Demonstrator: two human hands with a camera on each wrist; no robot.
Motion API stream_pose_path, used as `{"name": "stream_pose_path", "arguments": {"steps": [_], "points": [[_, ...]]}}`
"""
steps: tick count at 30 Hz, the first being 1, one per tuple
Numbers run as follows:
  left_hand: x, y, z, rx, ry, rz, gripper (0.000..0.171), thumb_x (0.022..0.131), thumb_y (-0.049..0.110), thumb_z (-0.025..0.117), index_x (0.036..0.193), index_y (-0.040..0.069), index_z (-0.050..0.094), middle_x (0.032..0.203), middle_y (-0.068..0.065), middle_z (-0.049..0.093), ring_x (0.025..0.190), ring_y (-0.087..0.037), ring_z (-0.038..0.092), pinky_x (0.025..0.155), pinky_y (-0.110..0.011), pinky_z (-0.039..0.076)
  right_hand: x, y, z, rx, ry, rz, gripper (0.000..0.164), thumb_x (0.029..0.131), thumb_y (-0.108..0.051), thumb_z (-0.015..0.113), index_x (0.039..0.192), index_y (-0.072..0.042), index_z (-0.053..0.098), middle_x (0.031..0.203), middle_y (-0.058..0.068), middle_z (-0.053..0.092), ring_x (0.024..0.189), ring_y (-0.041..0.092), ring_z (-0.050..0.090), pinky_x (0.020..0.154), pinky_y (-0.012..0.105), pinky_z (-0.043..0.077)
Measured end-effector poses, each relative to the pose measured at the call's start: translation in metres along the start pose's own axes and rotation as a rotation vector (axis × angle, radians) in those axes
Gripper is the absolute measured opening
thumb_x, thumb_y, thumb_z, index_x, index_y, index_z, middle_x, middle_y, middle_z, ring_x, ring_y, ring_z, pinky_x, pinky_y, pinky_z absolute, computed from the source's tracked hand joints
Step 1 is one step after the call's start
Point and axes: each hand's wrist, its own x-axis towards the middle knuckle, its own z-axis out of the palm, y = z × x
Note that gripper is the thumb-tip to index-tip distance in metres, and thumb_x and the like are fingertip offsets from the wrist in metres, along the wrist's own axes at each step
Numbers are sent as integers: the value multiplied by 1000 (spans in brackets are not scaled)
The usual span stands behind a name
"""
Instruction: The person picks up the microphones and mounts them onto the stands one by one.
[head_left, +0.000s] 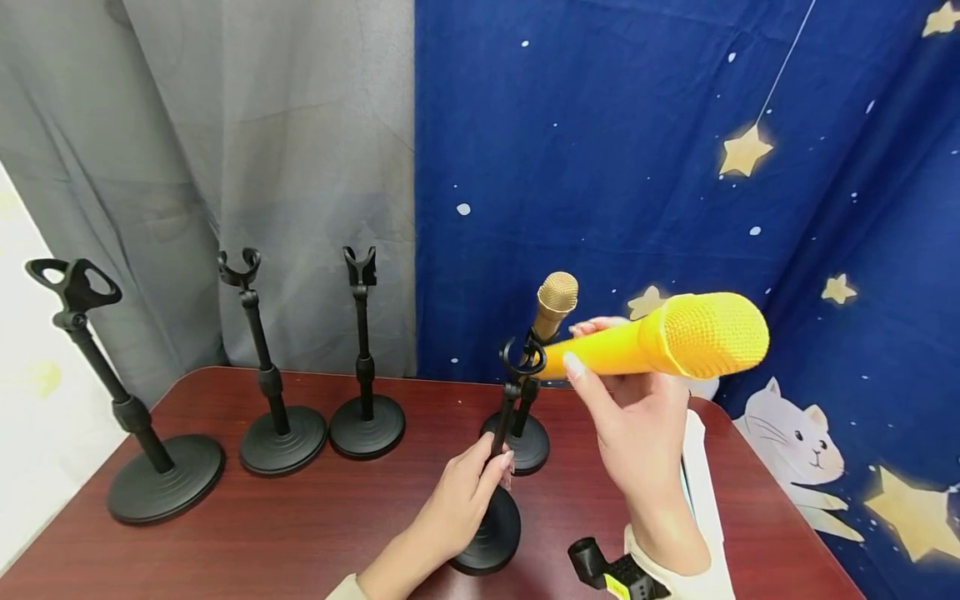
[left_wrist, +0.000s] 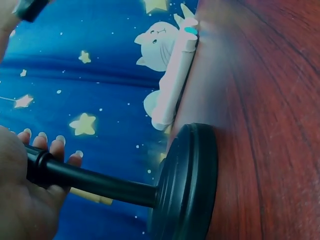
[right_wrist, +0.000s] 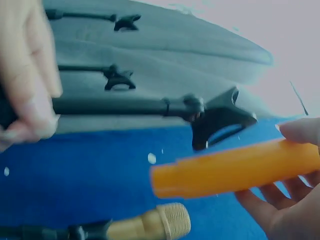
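Observation:
My left hand grips the pole of a small black microphone stand near the front of the table. In the left wrist view its fingers curl round the pole, above the round base. My right hand holds a yellow microphone by the handle, its head pointing right. The handle's end is close to the stand's forked clip; in the right wrist view a gap separates them. Just behind, a gold microphone sits in the clip of another black stand.
Three more black stands with vacant clips stand on the left: a near one, a middle one and a farther one. A long white object lies along the table's right side. Grey and blue curtains hang behind.

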Motion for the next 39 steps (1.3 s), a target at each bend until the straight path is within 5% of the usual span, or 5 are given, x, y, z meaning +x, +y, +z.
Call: {"name": "stream_pose_path", "arguments": {"steps": [6, 13, 24, 31, 39], "points": [[-1, 0, 0, -1, 4, -10, 16, 108, 22, 47, 99, 14, 57, 78, -1, 62, 73, -8, 60, 68, -21, 52, 17, 3, 21, 154, -87, -90, 29, 90, 10, 67, 116, 4, 55, 126, 10, 65, 130, 30, 58, 108, 31, 50], [-1, 1, -1, -4, -34, -31, 18, 109, 26, 46, 100, 14, 57, 80, -3, 63, 71, -15, 59, 67, -20, 50, 15, 15, 42, -91, -202, -168, 29, 88, 8, 69, 114, 8, 56, 124, 20, 63, 126, 28, 60, 111, 30, 47], [0, 3, -4, 12, -45, -31, 19, 109, 25, 45, 101, 12, 57, 79, 1, 60, 71, -7, 54, 66, -19, 48, 21, 39, 65, -45, -52, -246, 44, 83, -29, 85, 102, 5, 64, 99, 12, 70, 99, 17, 66, 91, 26, 56], [0, 4, -3, -4, -41, -51, 20, 109, 28, 44, 98, 16, 55, 78, 7, 55, 70, -7, 53, 66, -19, 47, 25, 46, 80, 108, 87, -250, 42, 79, -22, 86, 92, 11, 64, 92, -5, 73, 93, 15, 71, 85, 28, 59], [1, 4, -8, -68, -77, -131, 24, 107, 35, 46, 102, 17, 62, 81, 0, 63, 73, -7, 57, 69, -20, 49, 26, 46, 84, 107, 160, -270, 40, 84, -27, 82, 84, 9, 64, 78, -2, 71, 78, 15, 69, 74, 27, 59]]}}
